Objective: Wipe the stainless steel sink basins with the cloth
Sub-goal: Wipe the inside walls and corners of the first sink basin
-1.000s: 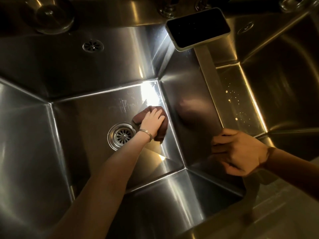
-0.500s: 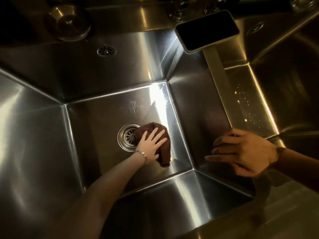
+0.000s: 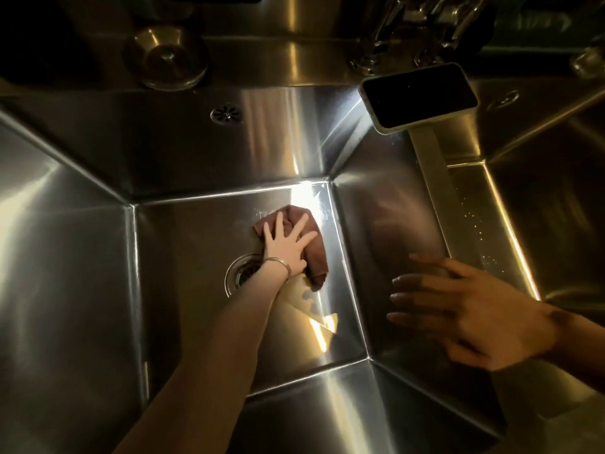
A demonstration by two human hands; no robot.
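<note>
Pressing flat with spread fingers, the left hand (image 3: pixel 286 245) pins the cloth (image 3: pixel 309 242) to the basin floor (image 3: pixel 190 244) beside the drain (image 3: pixel 239 275), likely for even wiping pressure; the right hand (image 3: pixel 471 314), fingers straight and holding nothing, seems to brace by the divider wall (image 3: pixel 386 221).

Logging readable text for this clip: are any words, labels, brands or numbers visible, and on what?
No text can be read in this frame.
Black-screened phone in a pale case: the screen is dark and shows no text.
Stainless steel sink basin and the brown cloth under the left hand: no markings are visible.
Metal tap fittings at the top: too dark and blurred to tell.
</note>
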